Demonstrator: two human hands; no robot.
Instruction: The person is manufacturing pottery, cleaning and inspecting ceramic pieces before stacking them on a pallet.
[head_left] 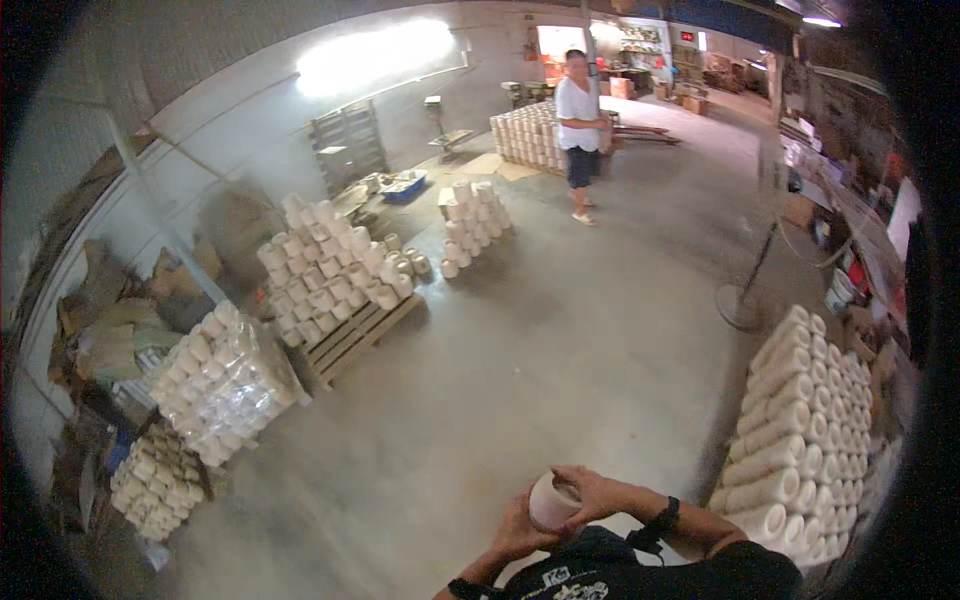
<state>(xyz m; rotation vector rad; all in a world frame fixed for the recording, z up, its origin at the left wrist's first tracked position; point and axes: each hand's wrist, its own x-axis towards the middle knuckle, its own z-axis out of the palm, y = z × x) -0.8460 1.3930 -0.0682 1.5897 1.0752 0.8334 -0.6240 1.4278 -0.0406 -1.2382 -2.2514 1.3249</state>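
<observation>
Close to my body at the bottom of the view, both hands hold a short off-white hollow cylinder [549, 503], which looks like a ceramic sleeve or cup. Its dark opening faces up and to the right. My left hand [520, 530] wraps its left and lower side. From the right, my right hand [597, 497] curls over the rim, with some fingers partly hidden at the opening. A large stack of similar long off-white cylinders [795, 450], lying on their sides with round ends showing, stands right of me.
At left are a loaded wooden pallet [365, 340], a plastic-wrapped stack [225, 385] and a lower pile of pieces [158, 485]. Farther off are a smaller stack [475, 225], a blue tray [404, 187] and a standing person [578, 130]. A round-based stand [740, 305] is at right.
</observation>
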